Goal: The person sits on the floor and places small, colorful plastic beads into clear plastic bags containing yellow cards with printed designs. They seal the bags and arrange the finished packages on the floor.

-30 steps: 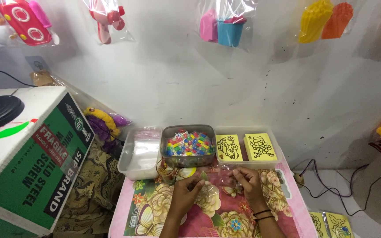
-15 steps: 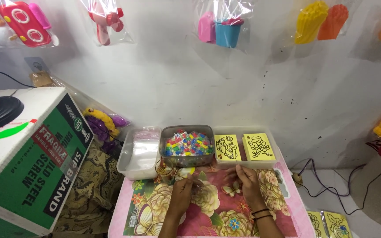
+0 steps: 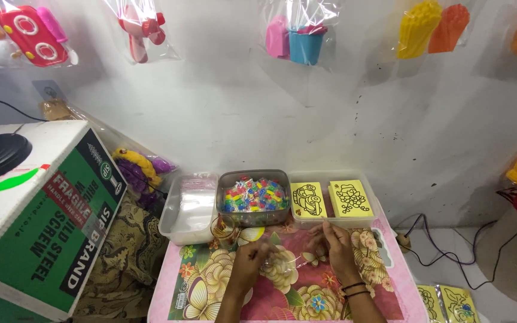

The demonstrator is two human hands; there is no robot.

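Note:
My left hand [image 3: 248, 264] and my right hand [image 3: 332, 246] rest over a pink floral table mat [image 3: 222, 287]. Between them lies a small clear plastic bag [image 3: 291, 261], hard to make out; both hands pinch its ends with fingers curled. Just beyond the hands stand three containers in a row: a clear tub of plastic bags [image 3: 188, 209], a grey tub of small colourful packets [image 3: 255, 195], and a clear tray [image 3: 332, 222] holding two yellow picture cards [image 3: 308, 199]. Black bands circle my right wrist.
A large green and white cardboard box [image 3: 43, 221] stands at the left with a black round base on top. Bagged toys hang on the white wall [image 3: 270, 107]. Cables and more yellow cards [image 3: 450, 302] lie on the floor at the right.
My left hand has dropped slightly toward me and closed on the clear bag. My right hand stays almost in place.

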